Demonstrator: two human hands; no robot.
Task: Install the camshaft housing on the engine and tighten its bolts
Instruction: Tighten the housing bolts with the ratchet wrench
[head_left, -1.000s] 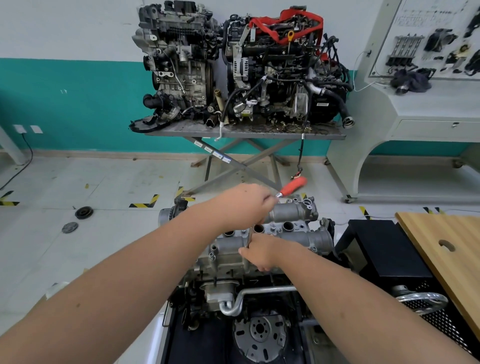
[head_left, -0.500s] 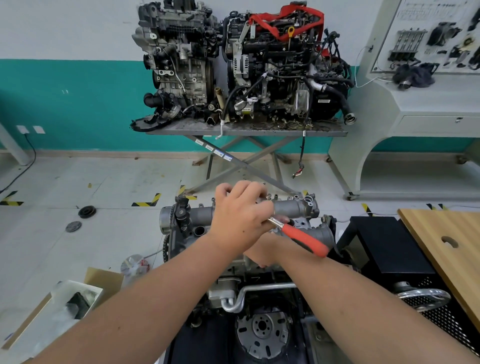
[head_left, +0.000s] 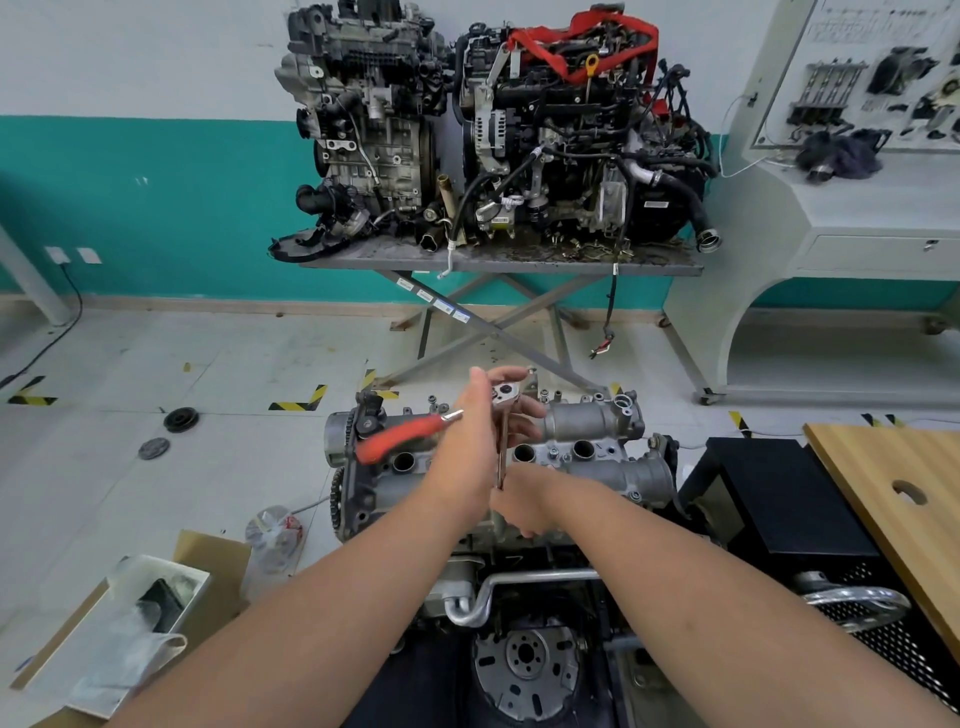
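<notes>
Housing (head_left: 587, 441) sits on the engine (head_left: 524, 649) low in the centre, seated. Ratchet (head_left: 410, 434) handle, which pointed right half a second ago, now points left, a full sweep; I judge a near-side bolt mid-tightening, more bolts to go. Left hand (head_left: 480, 441) curls round the ratchet head, fingers wrapped, not spread. Right hand (head_left: 519, 512) steadies the extension at the housing's near edge; its fingers are mostly hidden, so I cannot tell their spread.

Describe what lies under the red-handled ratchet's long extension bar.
The silver aluminium camshaft housing, with open round bores, lies under the ratchet. The right hand covers the extension bar's tip, hiding any bolt there.
</notes>
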